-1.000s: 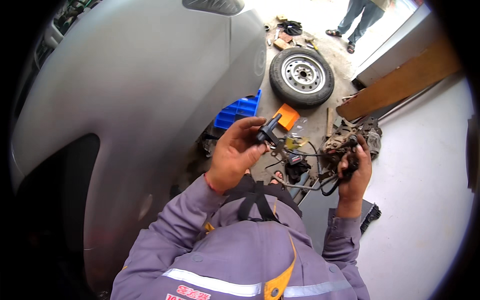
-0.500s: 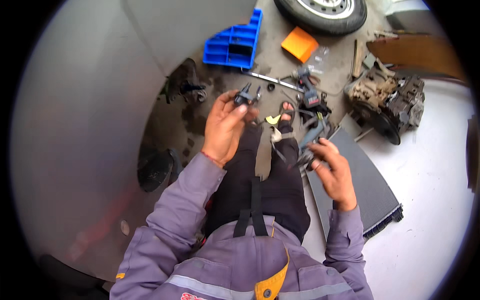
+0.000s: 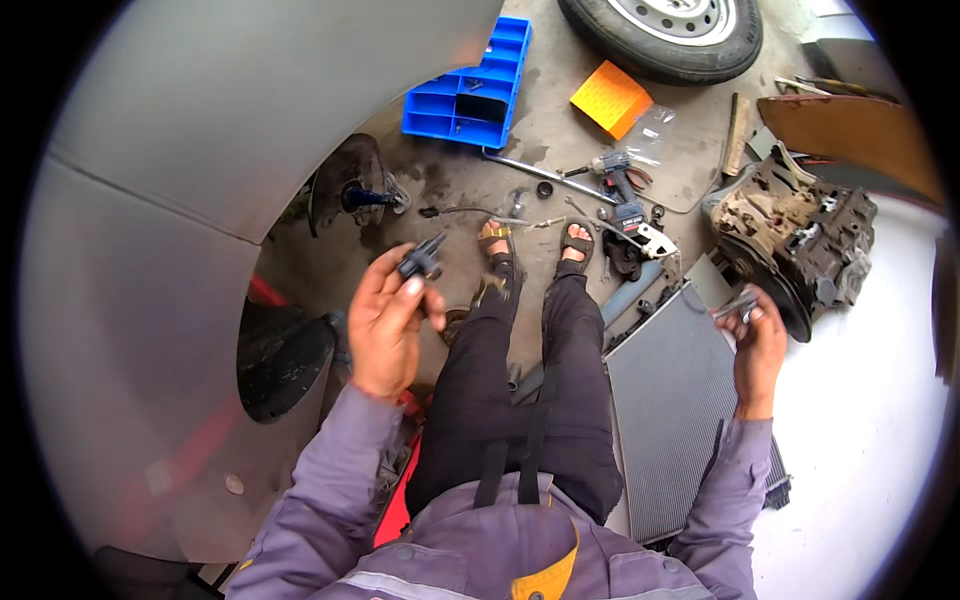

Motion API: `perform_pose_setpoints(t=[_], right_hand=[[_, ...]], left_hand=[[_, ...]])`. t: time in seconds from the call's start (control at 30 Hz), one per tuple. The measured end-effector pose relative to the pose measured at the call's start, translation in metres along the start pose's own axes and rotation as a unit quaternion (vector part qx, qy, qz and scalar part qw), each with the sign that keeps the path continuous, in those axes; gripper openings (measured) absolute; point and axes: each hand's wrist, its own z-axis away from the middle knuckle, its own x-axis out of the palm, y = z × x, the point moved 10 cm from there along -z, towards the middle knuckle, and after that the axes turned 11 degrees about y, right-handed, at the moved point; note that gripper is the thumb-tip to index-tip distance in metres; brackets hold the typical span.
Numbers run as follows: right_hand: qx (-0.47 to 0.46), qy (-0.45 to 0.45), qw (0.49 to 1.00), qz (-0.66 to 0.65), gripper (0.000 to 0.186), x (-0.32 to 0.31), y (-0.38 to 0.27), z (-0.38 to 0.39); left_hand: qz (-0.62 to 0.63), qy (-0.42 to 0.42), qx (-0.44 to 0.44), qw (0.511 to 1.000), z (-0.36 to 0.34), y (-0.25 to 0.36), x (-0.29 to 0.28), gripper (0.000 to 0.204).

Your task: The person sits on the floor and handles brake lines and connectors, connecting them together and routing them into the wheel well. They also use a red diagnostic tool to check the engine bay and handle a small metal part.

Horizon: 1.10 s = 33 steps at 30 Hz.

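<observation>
My left hand (image 3: 390, 325) is raised over my left leg, beside the grey car panel. Between its thumb and fingers is a small black plastic part (image 3: 421, 258) with a narrow tip pointing up and right. My right hand (image 3: 762, 345), above the radiator (image 3: 665, 400), pinches a small dark grey piece (image 3: 738, 306); its kind is too small to make out. Ahead of it, a thin cable (image 3: 560, 222) stretches across in front of my feet, with a white bracket-like piece (image 3: 655, 243) at its right end. Whether that cable joins the piece in my right hand, I cannot tell.
A grey car body panel (image 3: 180, 200) fills the left side. On the floor lie a blue compartment tray (image 3: 430, 125), an orange sheet (image 3: 611, 99), a cordless drill (image 3: 626, 195) and a metal bar (image 3: 545, 174). A wheel (image 3: 660, 45) and a dirty engine part (image 3: 800, 225) lie farther right.
My left hand has moved left and lower with the black part. My right hand has swung right, away from my legs. The cable and white piece now extend across ahead of my feet.
</observation>
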Motion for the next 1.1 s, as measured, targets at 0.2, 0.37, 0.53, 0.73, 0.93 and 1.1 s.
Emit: perform_pose_setpoints(t=[0.2, 0.37, 0.53, 0.73, 0.93, 1.1], right_hand=[[0.014, 0.058, 0.991, -0.118, 0.027, 0.042, 0.062, -0.128], [0.058, 0.211, 0.936, -0.276, 0.022, 0.032, 0.158, -0.247], [0.068, 0.202, 0.949, -0.230, 0.023, 0.060, 0.239, -0.327], [0.062, 0.293, 0.919, -0.257, 0.044, 0.056, 0.318, -0.412], [-0.213, 0.301, 0.882, 0.293, 0.053, 0.140, 0.237, -0.398], [-0.542, -0.344, 0.675, 0.364, 0.061, 0.438, 0.224, -0.229]], left_hand=[[-0.059, -0.017, -0.087, 0.994, 0.022, -0.021, -0.040, 0.046], [-0.107, 0.018, -0.086, 0.990, 0.004, -0.050, -0.081, 0.048], [0.041, 0.030, -0.047, 0.998, -0.026, -0.057, -0.112, 0.051], [0.189, -0.089, 0.030, 0.978, -0.060, -0.068, -0.123, 0.054], [0.206, -0.294, 0.161, 0.919, -0.076, -0.075, -0.098, 0.054], [0.117, -0.449, 0.246, 0.851, -0.037, -0.023, -0.049, 0.054]])
